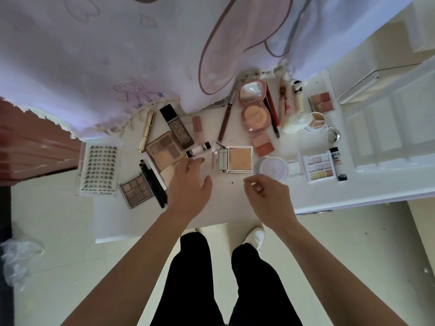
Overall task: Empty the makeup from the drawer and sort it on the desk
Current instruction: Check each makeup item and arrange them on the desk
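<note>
I see makeup spread over desk (226, 208), roughly grouped:
- lash card (98, 170) near left edge, brown palette (136, 190) and dark pencils (153, 182) beside it
- powder compact (235, 158) at centre, lid open
- lipsticks (288, 102) at far edge
- glitter palette (321, 167) by right edge

Drawer (386, 142) at right: visible compartments show nothing inside.

My judgement: emptying done, sorting near finish.

Left hand (190, 184): fingers straight, spread, holding nothing, just beside small tube (199, 149).

Right hand (266, 191): fingers loosely curled, nothing seen in grip.
</note>
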Available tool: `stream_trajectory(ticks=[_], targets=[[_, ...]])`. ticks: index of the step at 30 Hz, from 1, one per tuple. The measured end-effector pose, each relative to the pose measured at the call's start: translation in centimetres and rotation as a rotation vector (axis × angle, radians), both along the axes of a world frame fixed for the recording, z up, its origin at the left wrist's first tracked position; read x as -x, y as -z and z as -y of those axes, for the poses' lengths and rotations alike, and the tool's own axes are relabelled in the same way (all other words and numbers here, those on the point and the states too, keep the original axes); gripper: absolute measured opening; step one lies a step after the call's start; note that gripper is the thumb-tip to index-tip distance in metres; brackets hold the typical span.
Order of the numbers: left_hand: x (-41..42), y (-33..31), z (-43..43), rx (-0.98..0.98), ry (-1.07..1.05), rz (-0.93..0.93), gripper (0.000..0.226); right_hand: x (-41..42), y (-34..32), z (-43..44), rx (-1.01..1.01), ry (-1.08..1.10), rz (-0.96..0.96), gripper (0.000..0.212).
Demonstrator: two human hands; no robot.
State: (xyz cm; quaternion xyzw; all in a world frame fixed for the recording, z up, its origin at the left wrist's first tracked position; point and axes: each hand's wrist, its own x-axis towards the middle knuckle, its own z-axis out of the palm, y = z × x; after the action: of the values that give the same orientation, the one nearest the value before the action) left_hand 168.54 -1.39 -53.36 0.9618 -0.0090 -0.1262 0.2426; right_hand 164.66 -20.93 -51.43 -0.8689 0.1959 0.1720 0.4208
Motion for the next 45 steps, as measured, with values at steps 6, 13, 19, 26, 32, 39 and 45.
stream_trajectory(ticks=[6, 13, 19, 26, 32, 39, 45], targets=[[-2.5, 2.4, -3.8, -0.407, 0.369, 0.166, 0.061, -7.7, -1.4, -1.7, 0.091, 0.047, 0.204, 0.02], [-3.2, 4.3, -7.0, -0.396, 0.396, 0.13, 0.061, -15.2, 0.5, -4.2, 0.206, -0.103, 0.142, 0.03], [-3.3, 4.5, -8.6, -0.34, 0.421, 0.185, 0.059, -19.5, -0.4, -6.7, 0.26, -0.318, 0.167, 0.031], [-3.9, 4.5, -10.1, -0.338, 0.416, 0.231, 0.058, -21.7, 0.6, -6.8, 0.469, -0.456, 0.117, 0.034], [-3.9, 4.7, -10.4, -0.326, 0.415, 0.24, 0.057, -19.1, 0.8, -6.8, 0.633, -0.679, 0.131, 0.046], [-3.8, 4.7, -10.3, -0.351, 0.401, 0.234, 0.057, -18.8, 0.8, -6.6, 0.65, -0.604, 0.114, 0.06], [-3.4, 4.6, -10.3, -0.375, 0.334, 0.199, 0.054, -19.4, 0.8, -6.2, 0.642, -0.607, 0.088, 0.064]])
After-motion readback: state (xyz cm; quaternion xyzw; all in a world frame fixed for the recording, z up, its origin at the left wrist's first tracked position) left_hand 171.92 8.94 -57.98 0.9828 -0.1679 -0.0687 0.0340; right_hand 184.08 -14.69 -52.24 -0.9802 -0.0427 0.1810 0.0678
